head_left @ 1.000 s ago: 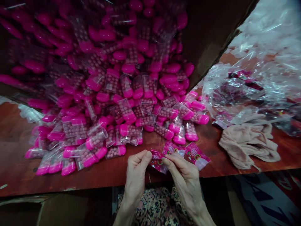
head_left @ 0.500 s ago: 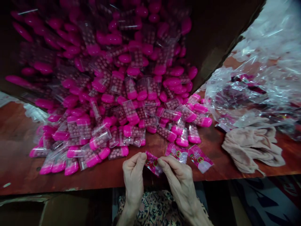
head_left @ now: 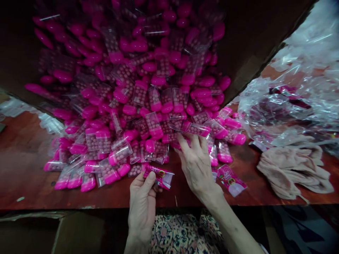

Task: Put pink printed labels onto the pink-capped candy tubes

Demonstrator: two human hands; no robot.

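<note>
Near the table's front edge my left hand pinches a printed pink wrapper sleeve between thumb and fingers. The sleeve looks puffed a little open, with a clear end to the right. My right hand is stretched over the front of the pile, fingers apart, fingertips at the clear containers with pink caps; the tips are partly hidden among them. Small pinkish balls fill these containers. Beside my right wrist lies another flat pink sleeve, and a further one is mostly covered by that hand.
A large dark cardboard box, tipped towards me, spills the containers onto the reddish-brown table. To the right lie a beige cloth glove and crumpled clear plastic bags with more pink sleeves inside.
My right hand has let go of the sleeve and moved forward to the pile. My left hand keeps the sleeve, now more opened out. The view has shifted slightly left.
</note>
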